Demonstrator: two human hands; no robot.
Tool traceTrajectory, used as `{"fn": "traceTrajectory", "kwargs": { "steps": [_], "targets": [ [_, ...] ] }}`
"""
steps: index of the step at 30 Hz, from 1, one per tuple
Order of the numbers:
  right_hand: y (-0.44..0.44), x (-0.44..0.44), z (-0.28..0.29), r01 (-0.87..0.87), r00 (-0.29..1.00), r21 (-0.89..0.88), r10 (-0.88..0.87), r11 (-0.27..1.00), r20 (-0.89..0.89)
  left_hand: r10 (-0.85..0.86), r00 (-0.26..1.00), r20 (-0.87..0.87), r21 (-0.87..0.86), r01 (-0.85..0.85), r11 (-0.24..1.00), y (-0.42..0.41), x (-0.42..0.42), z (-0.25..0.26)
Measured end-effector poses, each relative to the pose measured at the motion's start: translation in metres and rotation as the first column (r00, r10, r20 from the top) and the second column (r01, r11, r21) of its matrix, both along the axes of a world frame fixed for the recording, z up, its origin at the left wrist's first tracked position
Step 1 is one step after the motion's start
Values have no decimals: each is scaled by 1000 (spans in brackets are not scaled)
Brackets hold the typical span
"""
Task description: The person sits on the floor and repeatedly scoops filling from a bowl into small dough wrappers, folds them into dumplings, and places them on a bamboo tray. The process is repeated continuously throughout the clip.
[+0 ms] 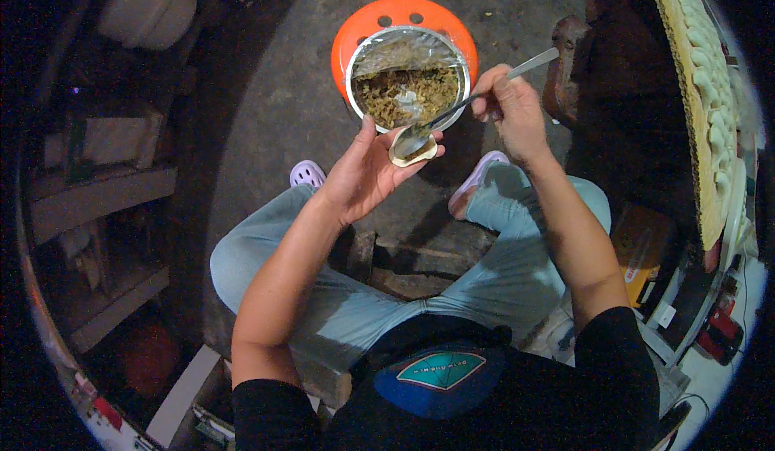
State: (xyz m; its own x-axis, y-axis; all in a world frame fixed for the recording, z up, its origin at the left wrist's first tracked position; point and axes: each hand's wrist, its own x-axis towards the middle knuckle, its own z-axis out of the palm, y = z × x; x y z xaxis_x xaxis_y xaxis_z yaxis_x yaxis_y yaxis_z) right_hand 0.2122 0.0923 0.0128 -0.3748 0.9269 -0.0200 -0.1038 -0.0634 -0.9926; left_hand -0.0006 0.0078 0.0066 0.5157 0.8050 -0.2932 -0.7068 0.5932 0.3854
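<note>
On the open palm and fingers of my left hand [357, 175] lies a round dough wrapper [401, 159], with a little filling on it. My right hand [511, 109] grips a metal spoon [533, 64] by its handle. The spoon's bowl rests over the wrapper and hides part of it. Just beyond my hands, a round metal bowl [465, 97] holds chopped brownish-green filling [387, 97]. Clear plastic film [405, 48] covers the far part of the bowl. Beneath it stands an orange plastic stool [345, 45] with holes in its top.
To the right, a tray [681, 45] carries rows of pale dumplings [705, 82]. A yellow box [642, 269] sits below it. Dark wooden furniture [103, 203] lines the left. My feet, in lilac clogs [307, 174], flank the concrete floor [272, 106] before me.
</note>
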Motion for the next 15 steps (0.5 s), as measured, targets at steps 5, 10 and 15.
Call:
{"fn": "traceTrajectory", "kwargs": {
  "steps": [5, 10, 15],
  "targets": [
    [6, 4, -2, 10, 999, -90, -15, 996, -53, 9, 999, 46, -14, -8, 1000, 0, -1, 3],
    [1, -3, -4, -20, 998, -43, 22, 999, 66, 10, 995, 98, -15, -9, 1000, 1, -2, 2],
    [9, 2, -7, 37, 963, -244, -100, 969, -251, 25, 995, 101, -7, -25, 1000, 2, -3, 6]
  ]
}}
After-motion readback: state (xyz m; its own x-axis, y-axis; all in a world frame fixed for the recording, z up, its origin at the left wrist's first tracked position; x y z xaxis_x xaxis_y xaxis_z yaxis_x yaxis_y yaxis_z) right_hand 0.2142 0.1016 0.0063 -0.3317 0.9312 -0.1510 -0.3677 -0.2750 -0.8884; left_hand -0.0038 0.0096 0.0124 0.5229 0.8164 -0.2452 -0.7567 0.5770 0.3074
